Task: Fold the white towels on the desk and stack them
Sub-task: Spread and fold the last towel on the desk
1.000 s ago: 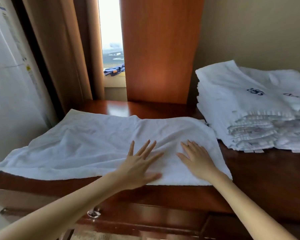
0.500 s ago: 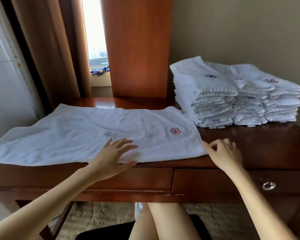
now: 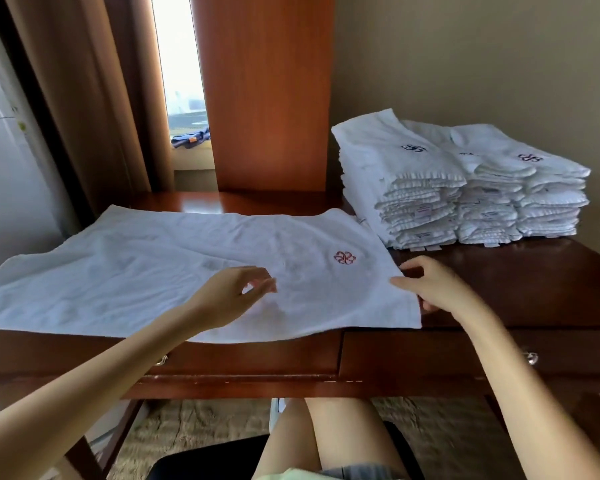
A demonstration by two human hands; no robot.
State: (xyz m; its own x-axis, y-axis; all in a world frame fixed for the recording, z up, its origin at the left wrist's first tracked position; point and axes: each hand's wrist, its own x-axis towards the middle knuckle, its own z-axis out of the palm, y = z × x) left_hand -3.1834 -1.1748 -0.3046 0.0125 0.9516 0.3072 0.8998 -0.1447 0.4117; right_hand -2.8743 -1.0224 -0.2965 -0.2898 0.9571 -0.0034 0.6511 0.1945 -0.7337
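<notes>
A tall reddish wooden panel (image 3: pixel 264 91) stands upright at the back edge of the desk (image 3: pixel 499 289), near its middle. Left of the panel a narrow window (image 3: pixel 181 64) lets in bright daylight, and a crumpled blue cloth (image 3: pixel 191 139) lies on the sill (image 3: pixel 193 161). Brown curtains (image 3: pixel 84 98) hang left of the window, reaching down behind the desk's back left corner. A flat white surface (image 3: pixel 7 185) fills the far left. A plain beige wall (image 3: pixel 465 57) runs behind the desk's right half. Under the front edge sit two drawers, the left drawer (image 3: pixel 257 355) and the right drawer (image 3: pixel 430 351), each with a metal pull. A woven tan rug (image 3: pixel 187 427) covers the floor beneath.
</notes>
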